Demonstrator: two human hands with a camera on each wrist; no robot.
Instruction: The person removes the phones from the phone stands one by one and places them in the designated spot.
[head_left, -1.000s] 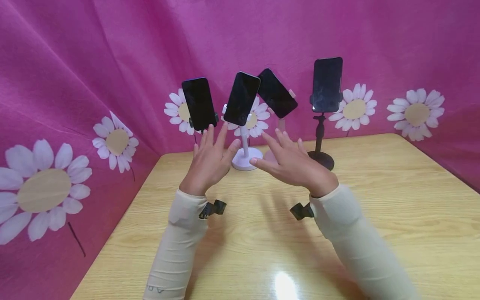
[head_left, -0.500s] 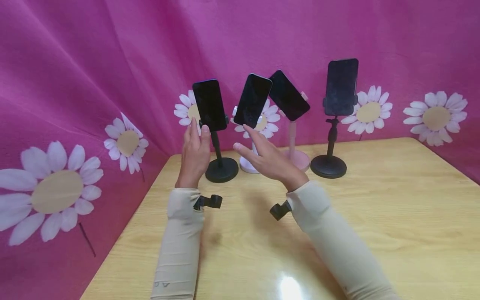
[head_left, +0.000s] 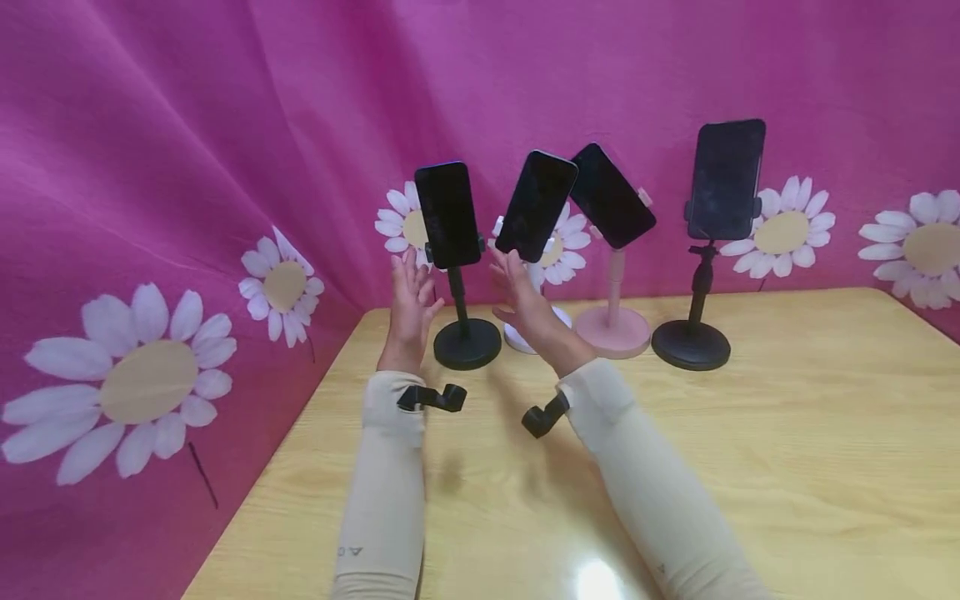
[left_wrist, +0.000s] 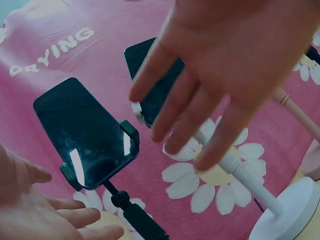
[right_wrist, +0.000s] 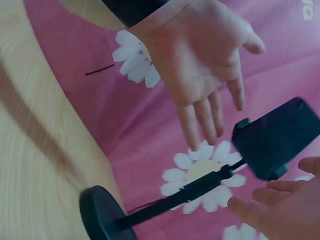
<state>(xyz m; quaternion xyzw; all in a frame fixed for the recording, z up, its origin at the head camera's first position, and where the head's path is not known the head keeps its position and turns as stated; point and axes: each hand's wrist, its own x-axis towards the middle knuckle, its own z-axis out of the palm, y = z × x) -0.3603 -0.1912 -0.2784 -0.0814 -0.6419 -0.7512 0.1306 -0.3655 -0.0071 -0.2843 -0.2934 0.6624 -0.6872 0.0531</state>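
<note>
A black phone (head_left: 447,214) sits in the clamp of the leftmost black stand (head_left: 467,343), its dark screen facing me. My left hand (head_left: 408,315) is raised just left of it, fingers spread and palm turned inward. On the other side, between this stand and the white one, my right hand (head_left: 531,310) is held up with its fingers extended. The left wrist view has the phone (left_wrist: 85,132) between both palms, neither hand holding anything. Behind my right fingertips, a second phone (head_left: 537,204) leans tilted in the white stand (left_wrist: 287,212), partly covered by that hand.
To the right, a tilted phone (head_left: 611,196) is mounted on a pink stand (head_left: 613,332), its corner overlapping the neighbouring phone. Farthest right is another phone (head_left: 726,179) on a black stand (head_left: 692,344). A pink flowered cloth (head_left: 315,167) hangs behind the wooden table (head_left: 810,433).
The head view has shifted, moving the stands rightward in frame. My hands have gone from before the left and middle stands to either side of the leftmost phone, the right hand moving left relative to the stands.
</note>
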